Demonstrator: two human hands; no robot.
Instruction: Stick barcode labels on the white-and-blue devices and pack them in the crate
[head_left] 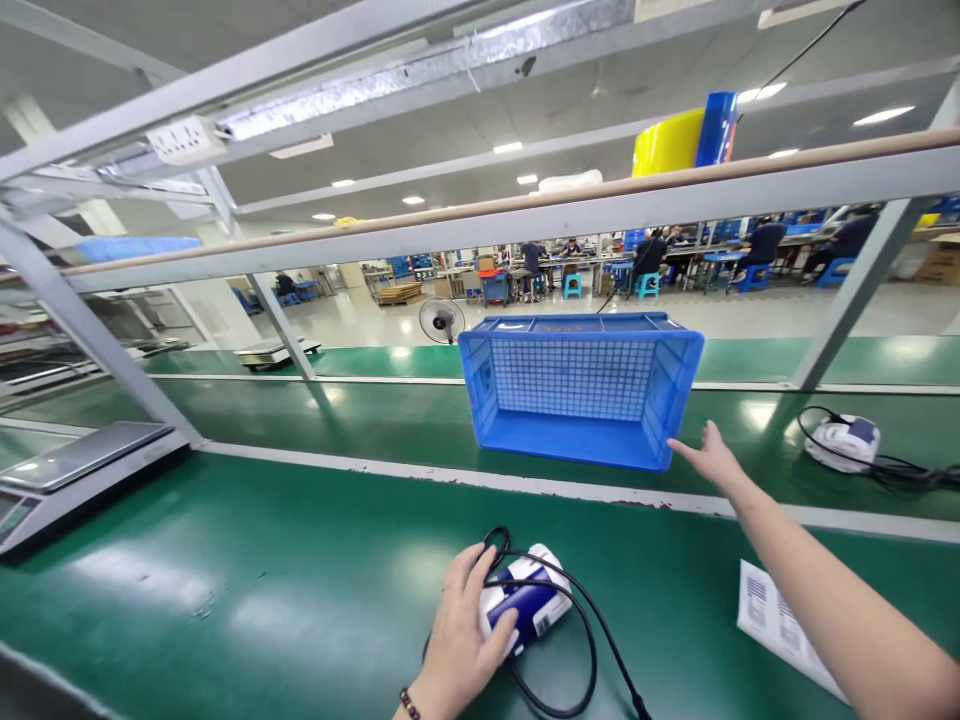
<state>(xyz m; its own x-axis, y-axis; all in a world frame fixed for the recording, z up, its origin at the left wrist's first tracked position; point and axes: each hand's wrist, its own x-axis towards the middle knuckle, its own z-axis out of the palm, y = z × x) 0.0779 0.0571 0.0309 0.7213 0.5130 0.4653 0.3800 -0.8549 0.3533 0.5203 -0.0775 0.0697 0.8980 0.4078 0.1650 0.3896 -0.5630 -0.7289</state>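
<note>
Corded device (527,605) on the green bench (300,560).
Remotely, I see my left hand (466,635) grasping its left end; my right hand (712,460), unclenched, is at the right edge of the blue crate (574,459).

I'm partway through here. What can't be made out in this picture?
All in the head view:
Left end of the white-and-blue device: covered by the left hand.
Cable end: cut off by the bottom edge.
Paper: print too small to read; the right forearm hides part.
Nearest scale: display too small to read, cut off by the left edge.
Distant people: too small to see their handwork.
</note>
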